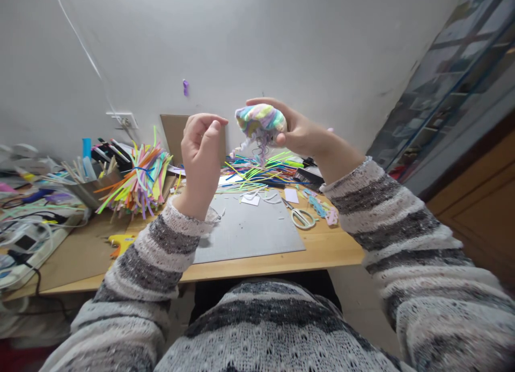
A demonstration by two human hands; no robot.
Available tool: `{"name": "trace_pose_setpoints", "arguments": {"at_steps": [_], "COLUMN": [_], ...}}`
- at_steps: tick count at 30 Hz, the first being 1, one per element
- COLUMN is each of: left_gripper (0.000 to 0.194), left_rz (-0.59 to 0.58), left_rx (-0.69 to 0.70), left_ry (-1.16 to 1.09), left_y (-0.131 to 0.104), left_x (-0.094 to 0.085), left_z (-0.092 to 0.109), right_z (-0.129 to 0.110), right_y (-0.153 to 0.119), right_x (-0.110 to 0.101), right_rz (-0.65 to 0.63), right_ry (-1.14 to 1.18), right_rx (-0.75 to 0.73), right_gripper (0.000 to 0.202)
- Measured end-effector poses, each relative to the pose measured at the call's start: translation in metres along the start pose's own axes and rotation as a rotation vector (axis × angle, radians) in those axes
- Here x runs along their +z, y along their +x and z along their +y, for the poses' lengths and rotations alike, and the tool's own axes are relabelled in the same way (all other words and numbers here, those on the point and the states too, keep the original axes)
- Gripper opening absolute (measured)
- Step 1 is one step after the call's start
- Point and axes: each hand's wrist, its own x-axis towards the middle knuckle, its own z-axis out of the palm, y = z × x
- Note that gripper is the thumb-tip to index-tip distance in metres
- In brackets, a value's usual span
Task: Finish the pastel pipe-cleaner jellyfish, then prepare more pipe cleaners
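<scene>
My right hand (pixel 300 128) is raised above the table, its fingers and thumb wrapped round a pastel pipe-cleaner jellyfish (pixel 260 117). The fuzzy dome has yellow, blue, pink and lilac bands, and thin curly strands dangle from its underside. To the left of it, a short gap away, is my left hand (pixel 203 139), with thumb and forefinger drawn together and the other fingers curled. Anything between those fingertips is too small to make out. Below both hands lies a grey cutting mat (pixel 249 227).
Scissors (pixel 302 218) and white paper pieces (pixel 291 195) lie at the mat's right. Behind are loose pipe cleaners (pixel 277 163). At left stand a pipe-cleaner bundle (pixel 140 173), a yellow glue gun (pixel 121 243) and a power strip (pixel 40 254) with cords. A wall rises behind the table.
</scene>
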Motion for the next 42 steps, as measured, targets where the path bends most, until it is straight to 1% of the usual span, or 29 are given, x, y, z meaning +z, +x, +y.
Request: {"name": "trace_pose_setpoints", "arguments": {"at_steps": [2, 4, 7, 9, 11, 14, 15, 16, 18, 19, 21, 22, 23, 24, 25, 27, 30, 33, 36, 40, 42], "left_gripper": [0.013, 0.009, 0.012, 0.012, 0.012, 0.011, 0.014, 0.019, 0.036, 0.049, 0.076, 0.088, 0.098, 0.104, 0.108, 0.112, 0.114, 0.108, 0.103, 0.109, 0.112], "left_rz": [0.032, 0.003, -0.016, -0.008, 0.005, -0.014, -0.052, -0.115, -0.309, -0.425, -0.652, -0.74, -0.798, -0.825, -0.826, -0.779, -0.727, -0.755, -0.775, -0.738, -0.735], "left_rx": [0.022, 0.012, 0.008, -0.017, -0.082, -0.234, -0.288, -0.339, -0.403, -0.408, -0.375, -0.35, -0.33, -0.32, -0.318, -0.331, -0.39, -0.479, -0.561, -0.699, -0.732], "left_ry": [0.004, 0.006, -0.002, -0.008, -0.015, -0.013, -0.009, -0.005, -0.006, -0.004, 0.032, 0.069, 0.118, 0.168, 0.208, 0.252, 0.256, 0.27, 0.26, 0.172, 0.155], "left_y": [-0.001, -0.002, -0.007, -0.011, -0.018, -0.032, -0.039, -0.046, -0.062, -0.071, -0.089, -0.098, -0.106, -0.114, -0.121, -0.134, -0.149, -0.159, -0.169, -0.184, -0.188], "left_x": [-0.001, -0.002, -0.006, -0.009, -0.013, -0.02, -0.024, -0.027, -0.035, -0.038, -0.043, -0.044, -0.044, -0.044, -0.042, -0.038, -0.033, -0.033, -0.035, -0.038, -0.04], "left_z": [-0.005, -0.01, -0.021, -0.031, -0.042, -0.061, -0.067, -0.073, -0.083, -0.088, -0.095, -0.099, -0.103, -0.108, -0.113, -0.123, -0.135, -0.141, -0.141, -0.139, -0.138], "right_z": [0.001, 0.0, 0.001, 0.007, 0.019, 0.051, 0.063, 0.075, 0.094, 0.102, 0.113, 0.116, 0.119, 0.122, 0.124, 0.128, 0.134, 0.141, 0.147, 0.148, 0.146], "right_y": [0.0, -0.001, -0.002, -0.005, -0.011, -0.03, -0.038, -0.046, -0.063, -0.071, -0.084, -0.089, -0.093, -0.097, -0.1, -0.105, -0.114, -0.124, -0.133, -0.137, -0.138], "right_x": [-0.002, -0.004, -0.005, -0.001, 0.009, 0.036, 0.047, 0.058, 0.08, 0.09, 0.107, 0.113, 0.119, 0.124, 0.128, 0.134, 0.141, 0.149, 0.157, 0.166, 0.169], "right_rz": [-0.019, -0.041, -0.05, -0.03, 0.03, 0.141, 0.134, 0.139, 0.161, 0.167, 0.201, 0.221, 0.243, 0.268, 0.301, 0.376, 0.442, 0.452, 0.44, 0.403, 0.376], "right_ry": [0.014, 0.009, 0.002, 0.051, 0.181, 0.523, 0.648, 0.763, 0.972, 1.065, 1.22, 1.281, 1.331, 1.37, 1.396, 1.424, 1.47, 1.525, 1.535, 1.54, 1.555], "right_rx": [-0.014, -0.021, -0.032, -0.008, 0.044, 0.16, 0.229, 0.303, 0.479, 0.565, 0.701, 0.755, 0.801, 0.84, 0.873, 0.921, 0.977, 1.026, 1.084, 1.122, 1.133], "right_gripper": [0.092, 0.093, 0.092, 0.089, 0.085, 0.075, 0.074, 0.073, 0.07, 0.07, 0.07, 0.07, 0.069, 0.068, 0.066, 0.059, 0.049, 0.046, 0.046, 0.049, 0.05]}}
